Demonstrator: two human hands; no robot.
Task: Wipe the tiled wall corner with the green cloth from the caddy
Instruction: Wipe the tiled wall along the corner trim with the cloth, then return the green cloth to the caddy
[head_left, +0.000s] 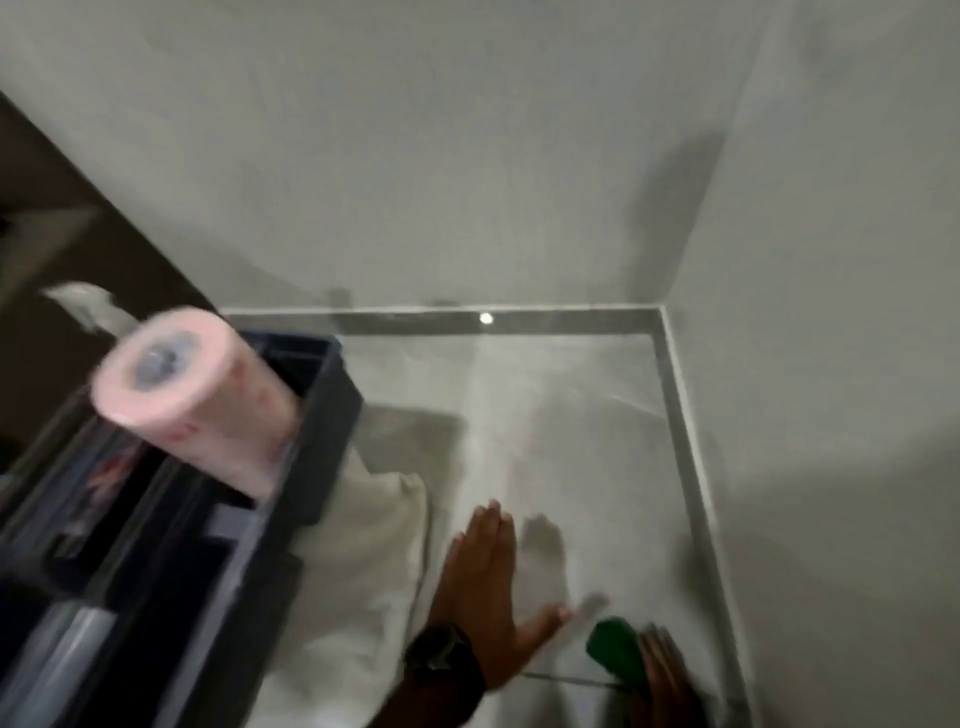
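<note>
Green cloth (615, 652) was held in the right hand (662, 680) low at the frame's bottom edge, fingers closed over it, just above the pale floor (571, 415) and near the right-hand wall (831, 312). The left hand (485, 587) lay flat and empty, fingers spread, palm apparently pressed to the floor beside a white towel (363, 545) — most likely as a brace.

The wall corner (696, 208) stood well apart from the cloth, up and ahead, where the back wall (415, 156) met the right-hand wall. Judged from this, wiping had not yet reached the corner. To do the step well, the cloth should be bunched into a firm pad, pressed into the seam, and drawn along it in one direction, with the grey border strip (680, 415) at the wall foot as a guide.

Open room lay across the floor between hands and corner. To the left, the dark caddy (322, 415) with a pink paper roll (197, 395) stood close — its edge limited leftward sweep. Motion blur hid finer detail.
</note>
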